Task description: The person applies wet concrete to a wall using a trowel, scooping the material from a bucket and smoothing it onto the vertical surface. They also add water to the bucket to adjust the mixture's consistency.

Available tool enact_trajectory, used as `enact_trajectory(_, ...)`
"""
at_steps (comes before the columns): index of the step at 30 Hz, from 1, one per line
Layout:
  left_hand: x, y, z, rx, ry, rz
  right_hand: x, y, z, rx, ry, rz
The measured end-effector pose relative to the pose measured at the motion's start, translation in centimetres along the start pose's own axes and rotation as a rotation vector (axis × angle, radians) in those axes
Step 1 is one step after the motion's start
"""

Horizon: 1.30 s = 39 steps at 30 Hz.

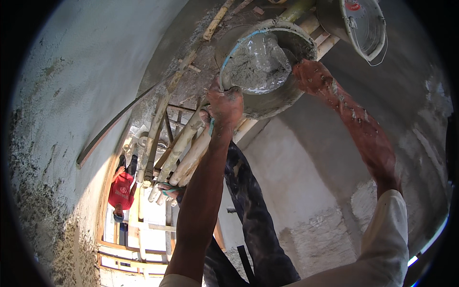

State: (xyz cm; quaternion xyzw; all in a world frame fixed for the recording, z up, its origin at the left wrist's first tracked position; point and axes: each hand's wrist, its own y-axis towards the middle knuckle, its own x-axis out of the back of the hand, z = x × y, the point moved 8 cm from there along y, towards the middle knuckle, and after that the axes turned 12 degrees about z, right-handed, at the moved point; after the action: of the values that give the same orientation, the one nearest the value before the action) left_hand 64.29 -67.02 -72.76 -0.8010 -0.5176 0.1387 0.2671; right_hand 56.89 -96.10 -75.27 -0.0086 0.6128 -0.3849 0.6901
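Note:
A round grey bucket (pixel 275 106) is in front of me, tilted so that its mouth faces me. Thick wet mortar (pixel 263 62) lies inside it, and a pale blue line runs along part of the rim. My left hand (pixel 225 101) is closed around the bucket's near left edge. At the right edge, my right hand (pixel 313 76) grips the rim with its fingers partly hidden. Specks of mortar cling to my right hand and forearm. A second bucket (pixel 366 28) with a wire handle is beyond, at the upper right.
Bamboo poles (pixel 184 138) form a scaffold beneath the bucket. My sandalled foot (pixel 168 190) rests on it. A long narrow strip (pixel 103 136) leans by the rough plastered wall (pixel 71 91) on the left. A person in a red shirt (pixel 122 191) is lower down, near a wooden frame (pixel 103 215).

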Motion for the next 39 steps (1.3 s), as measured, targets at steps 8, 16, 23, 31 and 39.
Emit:
enact_trajectory(8,-0.7,-0.1,0.0,0.003,0.009,-0.035,1.7,-1.0,-8.7,0.06,0.526,0.045)
enact_trajectory(16,-0.5,0.0,-0.7,0.003,-0.023,0.008,-4.8,2.7,-7.6,-0.265,-0.598,-0.761)
enact_trajectory(23,-0.1,0.1,0.7,-0.001,0.067,-0.015,-11.8,8.0,-4.5,0.162,0.214,-0.644)
enact_trajectory(31,-0.3,-0.3,0.5,0.014,0.04,-0.009,-12.4,5.6,-3.8,0.774,0.862,-0.259)
enact_trajectory(39,0.9,-0.7,-0.6,0.003,0.009,-0.081,-12.2,-4.1,0.8,-0.152,-1.738,-1.199)
